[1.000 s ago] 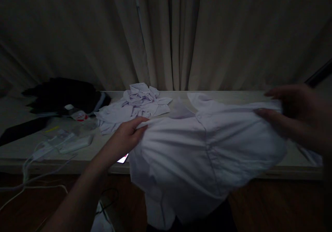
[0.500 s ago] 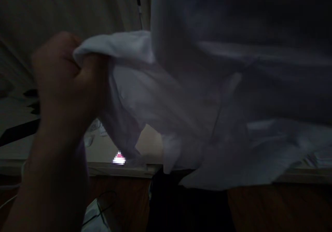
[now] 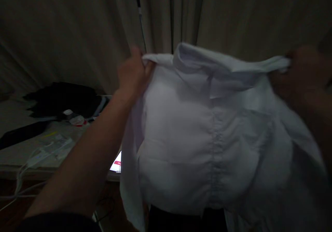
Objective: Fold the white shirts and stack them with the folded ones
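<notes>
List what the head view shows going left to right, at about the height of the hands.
Dark clothing heaped on the table → left hand gripping one shoulder of the white shirt → shirt collar → right hand, blurred, gripping the other shoulder.

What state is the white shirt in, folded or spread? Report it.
Spread. The white shirt hangs open between the left hand and right hand, each gripping a shoulder, collar on top.
</notes>
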`<state>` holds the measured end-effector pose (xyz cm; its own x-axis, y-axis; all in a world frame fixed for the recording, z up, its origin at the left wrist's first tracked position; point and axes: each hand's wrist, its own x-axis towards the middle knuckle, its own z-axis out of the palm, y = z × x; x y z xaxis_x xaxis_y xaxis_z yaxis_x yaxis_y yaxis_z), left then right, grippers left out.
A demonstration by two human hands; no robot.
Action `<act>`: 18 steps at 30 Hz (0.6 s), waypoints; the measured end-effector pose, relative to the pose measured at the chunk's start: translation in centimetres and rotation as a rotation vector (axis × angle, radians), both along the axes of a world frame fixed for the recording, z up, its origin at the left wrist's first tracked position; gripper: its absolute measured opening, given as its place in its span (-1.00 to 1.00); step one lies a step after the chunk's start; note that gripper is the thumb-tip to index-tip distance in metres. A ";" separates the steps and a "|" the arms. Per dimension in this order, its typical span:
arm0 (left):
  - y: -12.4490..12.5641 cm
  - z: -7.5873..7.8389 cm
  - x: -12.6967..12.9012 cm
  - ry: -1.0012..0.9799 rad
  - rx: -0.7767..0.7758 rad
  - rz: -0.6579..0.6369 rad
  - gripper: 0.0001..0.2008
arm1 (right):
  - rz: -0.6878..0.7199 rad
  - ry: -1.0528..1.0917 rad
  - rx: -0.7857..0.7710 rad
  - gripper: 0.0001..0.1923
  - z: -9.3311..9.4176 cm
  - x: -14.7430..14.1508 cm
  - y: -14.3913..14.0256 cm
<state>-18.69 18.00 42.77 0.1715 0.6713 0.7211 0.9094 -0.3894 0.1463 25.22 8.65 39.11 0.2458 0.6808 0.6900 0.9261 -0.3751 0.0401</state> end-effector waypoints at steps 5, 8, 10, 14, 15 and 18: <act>-1.5 -13.3 2.6 0.119 -0.201 -0.065 -0.47 | 0.269 0.022 -0.345 -0.21 -10.0 -4.7 0.9; -9.3 -24.5 0.9 0.186 -0.469 -0.269 -0.61 | 0.432 0.151 -0.371 -0.40 -21.0 -8.3 -4.8; -14.4 -31.0 -0.9 0.265 -0.702 -0.256 -0.55 | 0.507 0.272 -0.452 -0.45 -28.1 -10.5 -9.3; -19.4 -37.3 -3.8 0.230 -0.957 -0.198 -0.51 | 0.533 0.401 -0.600 -0.45 -36.9 -12.8 -14.6; -19.7 -37.4 -4.3 0.164 -0.966 -0.192 -0.52 | 0.524 0.415 -0.621 -0.45 -37.6 -13.1 -14.8; -20.2 -36.5 -5.7 -0.117 -1.022 -0.072 -0.51 | 0.512 0.471 -0.644 -0.46 -37.5 -13.4 -14.1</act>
<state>-24.40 -2.16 6.24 0.2014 0.9640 -0.1738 0.8476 -0.0825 0.5242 11.80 -5.42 1.59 -0.0308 0.9983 0.0498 0.9457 0.0453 -0.3219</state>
